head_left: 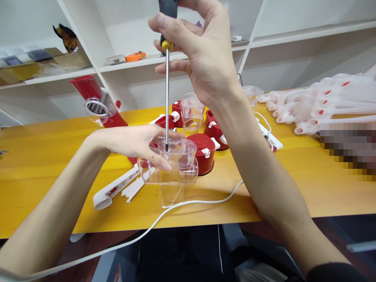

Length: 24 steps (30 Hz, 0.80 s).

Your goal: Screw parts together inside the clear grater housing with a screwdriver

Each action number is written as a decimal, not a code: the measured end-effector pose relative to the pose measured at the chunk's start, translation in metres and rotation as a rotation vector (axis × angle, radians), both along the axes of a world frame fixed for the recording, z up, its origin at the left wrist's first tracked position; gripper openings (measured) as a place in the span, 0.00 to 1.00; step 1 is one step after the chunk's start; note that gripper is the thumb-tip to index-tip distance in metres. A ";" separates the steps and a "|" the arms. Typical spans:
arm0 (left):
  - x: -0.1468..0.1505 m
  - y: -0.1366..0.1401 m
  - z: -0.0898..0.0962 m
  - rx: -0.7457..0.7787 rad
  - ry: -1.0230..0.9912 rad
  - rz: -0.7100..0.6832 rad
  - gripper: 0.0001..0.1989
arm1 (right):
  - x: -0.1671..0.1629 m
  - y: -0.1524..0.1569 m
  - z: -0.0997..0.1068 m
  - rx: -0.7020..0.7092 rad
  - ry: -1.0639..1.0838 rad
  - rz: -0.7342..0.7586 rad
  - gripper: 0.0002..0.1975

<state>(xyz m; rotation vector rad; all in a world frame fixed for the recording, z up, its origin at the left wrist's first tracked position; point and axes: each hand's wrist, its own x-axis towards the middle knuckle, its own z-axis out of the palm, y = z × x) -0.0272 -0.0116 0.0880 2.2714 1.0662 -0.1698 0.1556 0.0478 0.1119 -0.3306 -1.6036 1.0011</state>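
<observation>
My right hand [202,47] grips the dark handle of a screwdriver [167,90] and keeps it upright. Its tip reaches down to the top of a clear plastic housing [178,156]; whether it sits on a screw there is too small to tell. Fingers and thumb of my left hand [141,147] wrap round the housing's left side. Right behind the housing sits a round red part [202,150] with small white tabs. At the left lie a white hollow handle piece [114,190] and a thin white plastic strip [138,184].
A red drum grater [100,102] stands back left. More red parts [216,127] and a clear cup [192,109] are behind. A white cable [202,201] crosses the table front. Translucent tubes [320,98] lie right, near a blurred patch. Shelves [176,58] rise behind.
</observation>
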 end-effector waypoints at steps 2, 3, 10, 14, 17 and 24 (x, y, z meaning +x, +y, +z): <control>0.000 0.000 0.000 -0.020 0.000 0.012 0.47 | -0.001 -0.002 0.000 0.004 0.010 -0.012 0.32; 0.000 -0.001 0.000 -0.030 0.000 0.020 0.47 | -0.001 -0.004 0.000 0.016 0.020 -0.026 0.32; 0.001 -0.001 0.001 -0.072 -0.036 0.041 0.49 | -0.001 -0.019 0.003 0.050 0.064 -0.089 0.34; 0.001 -0.001 0.000 -0.080 -0.034 0.041 0.50 | 0.001 -0.014 0.004 -0.021 0.014 0.018 0.30; 0.001 -0.002 -0.001 -0.027 -0.015 0.042 0.48 | 0.001 -0.010 0.004 -0.059 -0.022 0.069 0.24; 0.002 -0.003 -0.002 0.116 -0.008 0.072 0.43 | -0.001 -0.007 0.007 -0.070 -0.039 -0.001 0.27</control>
